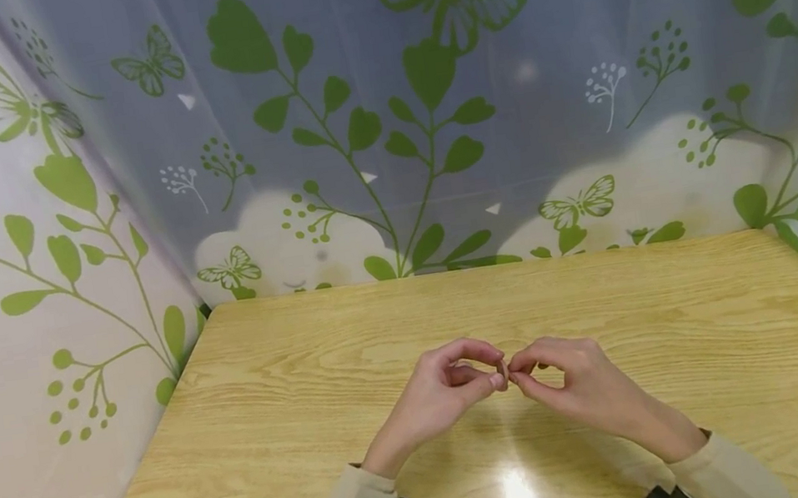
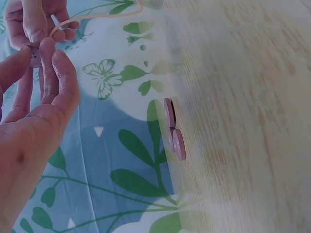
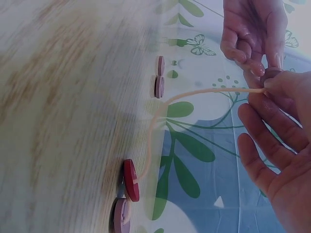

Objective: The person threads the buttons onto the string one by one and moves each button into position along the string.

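From my remote feed, I see a blue-grey cloth curtain (image 1: 529,89) with green leaves and butterflies across the upper frame. A pale, leaf-printed cloth (image 1: 9,334) hangs at left. Below spreads a yellowish wood-grain table (image 1: 279,433), white glare (image 1: 520,494) at bottom centre.

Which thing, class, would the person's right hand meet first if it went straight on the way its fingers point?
Most likely the button pinched by the left hand, just ahead of the right hand; whether they already touch is unclear.
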{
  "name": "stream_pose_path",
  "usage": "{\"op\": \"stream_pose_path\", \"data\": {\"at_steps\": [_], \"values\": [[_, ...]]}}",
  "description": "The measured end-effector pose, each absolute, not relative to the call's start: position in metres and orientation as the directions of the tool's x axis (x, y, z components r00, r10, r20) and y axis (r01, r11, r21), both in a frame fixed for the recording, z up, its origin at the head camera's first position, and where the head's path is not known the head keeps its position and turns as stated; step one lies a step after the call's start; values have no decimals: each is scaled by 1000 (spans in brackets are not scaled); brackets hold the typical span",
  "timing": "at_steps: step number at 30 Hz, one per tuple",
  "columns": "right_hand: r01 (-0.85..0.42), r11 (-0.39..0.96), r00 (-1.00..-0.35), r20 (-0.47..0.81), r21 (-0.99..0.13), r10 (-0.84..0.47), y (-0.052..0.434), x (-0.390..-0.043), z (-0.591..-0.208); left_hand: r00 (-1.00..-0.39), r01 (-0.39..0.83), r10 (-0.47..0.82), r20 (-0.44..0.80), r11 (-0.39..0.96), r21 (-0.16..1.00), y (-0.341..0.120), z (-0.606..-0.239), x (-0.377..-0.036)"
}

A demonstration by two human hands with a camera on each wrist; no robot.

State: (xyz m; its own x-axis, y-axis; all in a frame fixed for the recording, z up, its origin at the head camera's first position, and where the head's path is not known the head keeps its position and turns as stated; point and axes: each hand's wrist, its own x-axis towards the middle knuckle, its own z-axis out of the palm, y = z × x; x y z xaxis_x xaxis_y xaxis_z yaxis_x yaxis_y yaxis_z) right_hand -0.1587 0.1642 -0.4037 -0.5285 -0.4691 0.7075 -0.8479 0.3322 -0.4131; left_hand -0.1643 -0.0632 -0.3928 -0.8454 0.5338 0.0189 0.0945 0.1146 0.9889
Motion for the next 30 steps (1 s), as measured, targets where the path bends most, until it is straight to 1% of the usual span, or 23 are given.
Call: {"op": "stream_pose_path", "data": {"at_steps": [5, 13, 30], "values": [[-846, 333, -532, 701, -416, -475, 164, -159, -404, -848, 78, 530, 11, 104, 992, -63, -393, -164], [-853, 329, -521, 706, -405, -480, 164, -159, -405, -850, 66, 527, 7, 93, 993, -63, -393, -163], [-861, 333, -505, 725, -384, -469, 164, -160, -406, -889, 75, 457, 3, 140, 987, -60, -396, -164]]}}
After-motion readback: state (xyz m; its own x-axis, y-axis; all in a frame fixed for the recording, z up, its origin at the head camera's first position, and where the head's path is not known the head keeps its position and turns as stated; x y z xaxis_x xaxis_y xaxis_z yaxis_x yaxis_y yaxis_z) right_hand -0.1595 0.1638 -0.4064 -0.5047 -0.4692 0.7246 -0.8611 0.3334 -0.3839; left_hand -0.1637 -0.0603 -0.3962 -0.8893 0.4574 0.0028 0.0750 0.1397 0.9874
